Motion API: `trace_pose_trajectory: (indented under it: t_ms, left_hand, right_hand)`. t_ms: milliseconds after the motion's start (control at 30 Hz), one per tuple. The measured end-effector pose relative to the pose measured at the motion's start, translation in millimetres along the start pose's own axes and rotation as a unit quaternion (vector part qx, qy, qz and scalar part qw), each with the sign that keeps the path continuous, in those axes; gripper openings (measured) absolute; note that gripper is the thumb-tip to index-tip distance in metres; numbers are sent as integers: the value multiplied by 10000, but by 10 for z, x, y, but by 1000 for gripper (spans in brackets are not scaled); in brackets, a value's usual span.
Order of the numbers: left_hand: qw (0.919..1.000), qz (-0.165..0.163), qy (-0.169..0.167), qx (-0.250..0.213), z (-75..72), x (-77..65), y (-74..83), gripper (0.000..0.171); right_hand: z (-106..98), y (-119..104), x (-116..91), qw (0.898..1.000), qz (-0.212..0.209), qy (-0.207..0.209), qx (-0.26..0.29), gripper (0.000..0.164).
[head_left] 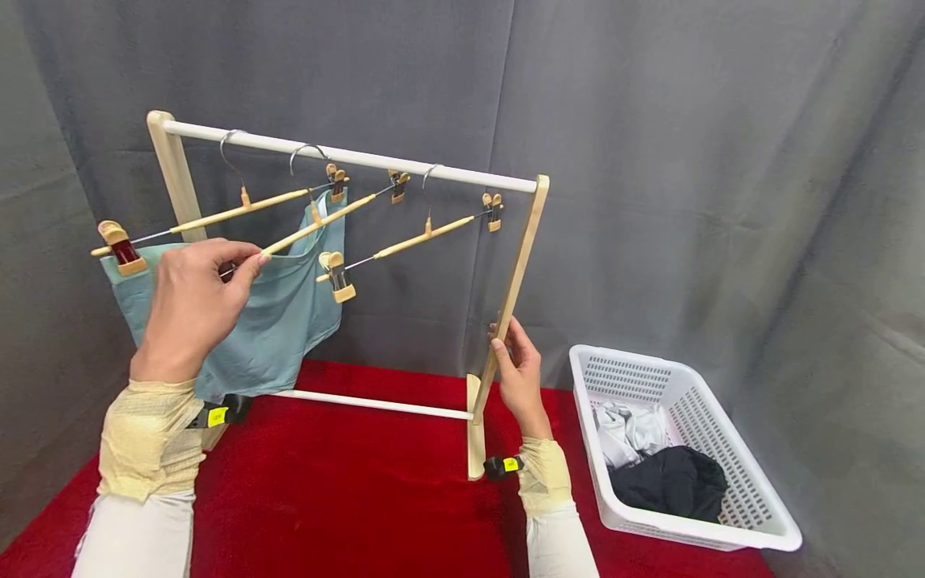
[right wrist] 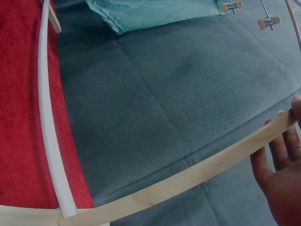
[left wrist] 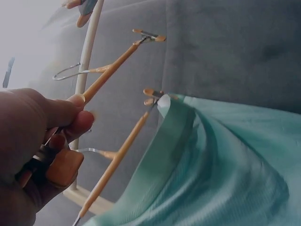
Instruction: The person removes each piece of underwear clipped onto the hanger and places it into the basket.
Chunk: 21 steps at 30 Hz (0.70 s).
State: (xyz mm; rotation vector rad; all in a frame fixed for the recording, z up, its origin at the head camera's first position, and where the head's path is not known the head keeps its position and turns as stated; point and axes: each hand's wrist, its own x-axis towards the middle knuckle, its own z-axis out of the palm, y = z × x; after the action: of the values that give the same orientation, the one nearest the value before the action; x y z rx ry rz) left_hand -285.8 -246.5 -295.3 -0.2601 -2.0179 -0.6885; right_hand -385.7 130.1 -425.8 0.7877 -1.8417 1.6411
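My left hand (head_left: 195, 297) pinches the wooden bar of the middle clip hanger (head_left: 318, 223) between thumb and fingers. One clip of that hanger is tucked beside the palm in the left wrist view; its metal hook overlaps the rack's white top rail (head_left: 361, 160). Behind the hand, a teal garment (head_left: 253, 305) hangs by its waistband from the clips of the left hanger (head_left: 231, 213). A third hanger (head_left: 426, 237) hangs bare on the right. My right hand (head_left: 522, 373) grips the rack's wooden right post (head_left: 522, 257), thumb on one side and fingers on the other.
To the right stands a white plastic basket (head_left: 759, 474) holding black cloth (head_left: 672, 482) and pale grey cloth (head_left: 629, 433). The rack rests on a red covering (head_left: 347, 498), with a white lower bar (head_left: 376, 405). A grey curtain (head_left: 650, 160) forms the backdrop.
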Motion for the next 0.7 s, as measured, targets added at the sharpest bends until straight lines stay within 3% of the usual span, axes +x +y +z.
trace_pose_trajectory:
  t_ms: [167,267,700]
  left_hand:
    - [9999,-14,1,-151,54,74,34,18]
    - [9997,-15,18,-227,87,112,42,18]
    - [9996,-142,-152,-196,159,145,83,17]
  right_hand:
    - [13,52,-9,10000,-27,-5,88,45]
    - [17,-46,-14,10000,14,-38,62,44]
    - [-22,-118,-51,9998,183,-101,41,45]
